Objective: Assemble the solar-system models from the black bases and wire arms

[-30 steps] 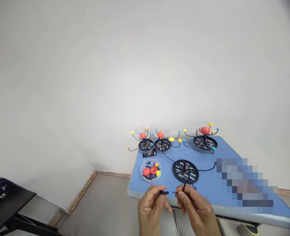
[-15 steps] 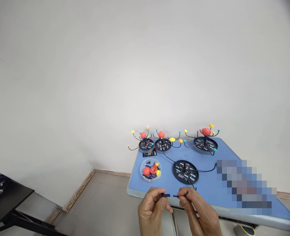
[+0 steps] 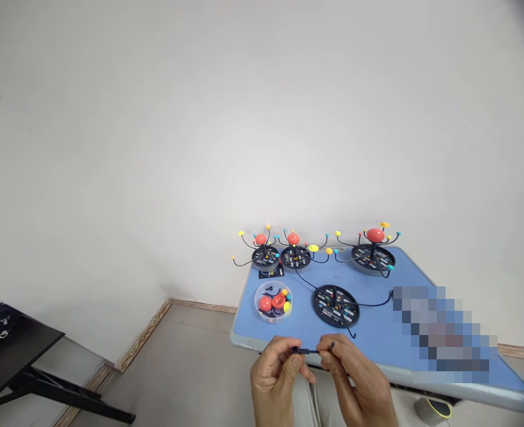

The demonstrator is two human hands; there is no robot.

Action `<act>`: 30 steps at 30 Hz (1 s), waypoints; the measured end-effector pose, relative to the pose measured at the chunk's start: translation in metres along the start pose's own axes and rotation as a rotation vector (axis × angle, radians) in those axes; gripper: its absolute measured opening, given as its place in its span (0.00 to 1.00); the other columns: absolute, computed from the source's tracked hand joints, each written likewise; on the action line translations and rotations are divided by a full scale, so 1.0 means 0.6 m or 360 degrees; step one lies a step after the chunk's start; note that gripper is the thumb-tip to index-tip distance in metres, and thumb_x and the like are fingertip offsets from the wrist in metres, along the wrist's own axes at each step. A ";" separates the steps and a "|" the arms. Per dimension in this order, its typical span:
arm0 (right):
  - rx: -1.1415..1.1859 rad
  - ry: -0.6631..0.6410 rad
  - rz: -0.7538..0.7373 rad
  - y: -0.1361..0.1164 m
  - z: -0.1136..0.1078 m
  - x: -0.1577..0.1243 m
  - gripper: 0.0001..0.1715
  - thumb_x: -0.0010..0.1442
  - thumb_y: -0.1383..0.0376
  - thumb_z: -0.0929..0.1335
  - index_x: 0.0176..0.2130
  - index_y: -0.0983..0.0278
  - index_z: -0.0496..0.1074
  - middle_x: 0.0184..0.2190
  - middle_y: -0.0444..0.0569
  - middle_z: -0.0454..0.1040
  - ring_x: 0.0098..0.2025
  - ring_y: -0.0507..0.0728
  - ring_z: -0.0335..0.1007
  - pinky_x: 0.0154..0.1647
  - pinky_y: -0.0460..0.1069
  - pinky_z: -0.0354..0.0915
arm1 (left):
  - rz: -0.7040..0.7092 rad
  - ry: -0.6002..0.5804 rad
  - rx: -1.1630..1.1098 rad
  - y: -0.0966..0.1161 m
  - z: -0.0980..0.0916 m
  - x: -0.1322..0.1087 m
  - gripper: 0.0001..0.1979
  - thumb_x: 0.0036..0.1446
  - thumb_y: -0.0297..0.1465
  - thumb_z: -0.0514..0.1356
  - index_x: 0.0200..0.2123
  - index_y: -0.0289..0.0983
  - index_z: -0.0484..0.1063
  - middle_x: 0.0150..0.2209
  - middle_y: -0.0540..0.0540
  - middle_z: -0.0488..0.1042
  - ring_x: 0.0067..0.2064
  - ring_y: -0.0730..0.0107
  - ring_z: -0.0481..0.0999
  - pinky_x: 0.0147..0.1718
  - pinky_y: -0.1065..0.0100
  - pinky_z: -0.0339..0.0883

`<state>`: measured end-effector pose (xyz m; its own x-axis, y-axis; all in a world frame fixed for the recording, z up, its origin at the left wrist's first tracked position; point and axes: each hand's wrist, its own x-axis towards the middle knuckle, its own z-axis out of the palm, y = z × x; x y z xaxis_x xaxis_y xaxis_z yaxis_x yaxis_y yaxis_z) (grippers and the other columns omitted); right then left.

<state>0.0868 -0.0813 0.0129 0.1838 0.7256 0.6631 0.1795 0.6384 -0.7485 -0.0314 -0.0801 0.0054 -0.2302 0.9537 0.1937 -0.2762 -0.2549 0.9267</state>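
Observation:
In front of the table's near edge, my left hand (image 3: 276, 367) pinches a short black plastic tube piece (image 3: 303, 351). From the other side my right hand (image 3: 351, 370) grips a thin black curved rod (image 3: 332, 345), its straight end meeting the tube piece. Beyond the hands lies a round black base (image 3: 324, 314) with a central post and several black curved arms sticking out. To its left stands a clear round tub (image 3: 257, 311) with red half-spheres (image 3: 265, 303), small coloured balls and black parts inside.
Three assembled solar system models (image 3: 375, 236), (image 3: 293, 239), (image 3: 261, 239) stand along the back of the blue table (image 3: 244, 326), against the wall. A blurred-out item (image 3: 440, 332) lies at the right. A black table (image 3: 17, 350) stands at lower left.
My right hand has moved slightly left, bringing the rod's end to the tube piece; the gap between them has closed. The view has shifted slightly.

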 end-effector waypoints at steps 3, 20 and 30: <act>-0.0013 -0.0012 -0.0017 -0.001 0.000 0.001 0.09 0.65 0.70 0.64 0.34 0.58 0.69 0.29 0.47 0.71 0.30 0.55 0.67 0.29 0.48 0.64 | 0.0000 -0.0024 0.0004 -0.003 -0.001 0.000 0.14 0.51 0.43 0.69 0.34 0.38 0.81 0.21 0.52 0.72 0.22 0.71 0.75 0.27 0.70 0.69; 0.0084 0.0065 0.0308 0.025 0.012 -0.019 0.11 0.63 0.62 0.67 0.30 0.61 0.76 0.17 0.39 0.69 0.14 0.48 0.63 0.20 0.44 0.61 | 0.0279 -0.0027 0.0056 -0.037 -0.003 -0.006 0.06 0.56 0.34 0.67 0.37 0.40 0.82 0.24 0.52 0.74 0.20 0.74 0.73 0.24 0.71 0.70; 0.0248 0.0070 0.0613 0.026 0.010 -0.009 0.17 0.57 0.53 0.71 0.26 0.62 0.78 0.15 0.43 0.70 0.15 0.52 0.66 0.18 0.45 0.66 | 0.0106 -0.0001 0.0035 -0.050 0.000 -0.007 0.11 0.53 0.38 0.69 0.37 0.36 0.82 0.23 0.49 0.75 0.23 0.69 0.75 0.25 0.69 0.73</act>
<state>0.0827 -0.0735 -0.0023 0.2508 0.9094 0.3318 -0.0585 0.3563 -0.9325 -0.0221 -0.0763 -0.0229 -0.2468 0.9348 0.2554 -0.2398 -0.3143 0.9186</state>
